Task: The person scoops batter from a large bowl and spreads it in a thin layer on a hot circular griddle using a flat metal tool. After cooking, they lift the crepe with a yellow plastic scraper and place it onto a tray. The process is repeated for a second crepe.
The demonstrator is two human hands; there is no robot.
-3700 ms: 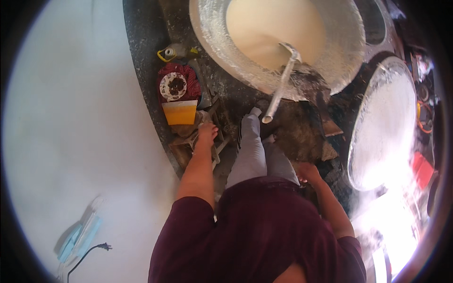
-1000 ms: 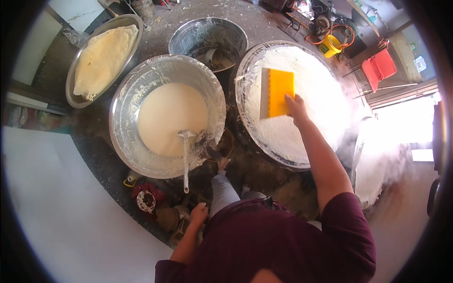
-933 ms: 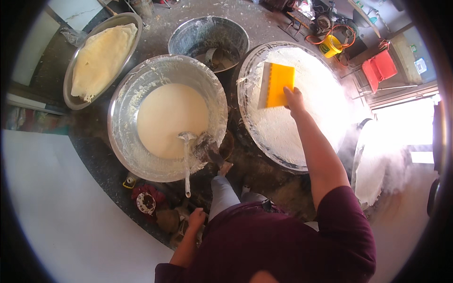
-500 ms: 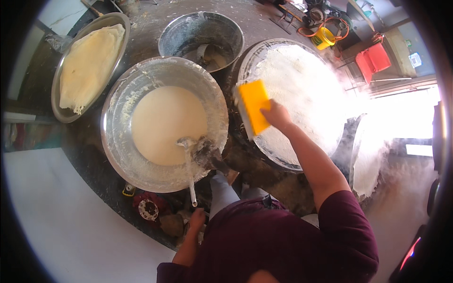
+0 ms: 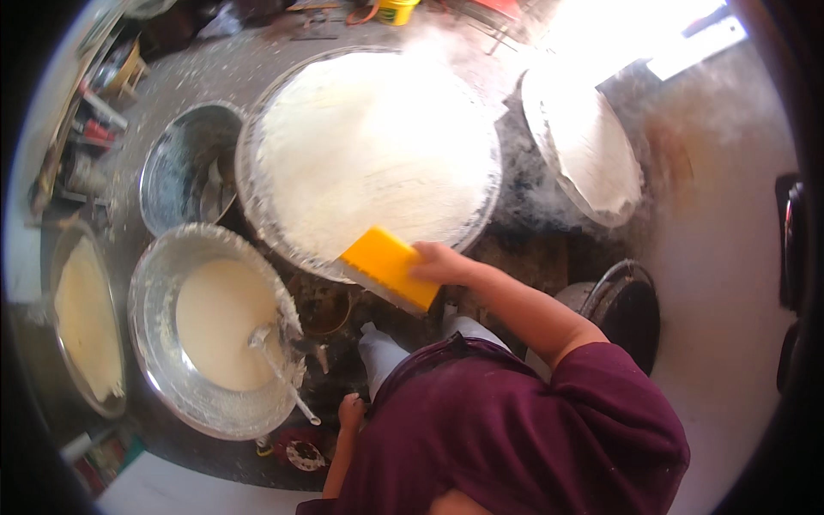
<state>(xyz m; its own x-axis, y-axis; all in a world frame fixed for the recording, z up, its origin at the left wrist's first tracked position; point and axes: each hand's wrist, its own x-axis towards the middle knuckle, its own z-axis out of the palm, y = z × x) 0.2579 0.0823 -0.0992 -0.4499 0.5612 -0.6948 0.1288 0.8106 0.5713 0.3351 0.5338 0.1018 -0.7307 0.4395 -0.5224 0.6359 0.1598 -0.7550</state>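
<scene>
Our right hand (image 5: 441,263) grips the yellow scraper (image 5: 388,264), left of it by the round pan (image 5: 247,178), ahead of our curled left hand (image 5: 351,412), contents undeterminable.

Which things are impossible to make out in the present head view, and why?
In the head view:
Yellow round bucket: top cut off by the upper edge.
Bare left hand: too small to tell whether it holds anything.
Large round white-coated pan: upper-right rim lost in glare and steam.
Bare right hand: any fingers behind the yellow rectangular scraper hidden by it.
</scene>
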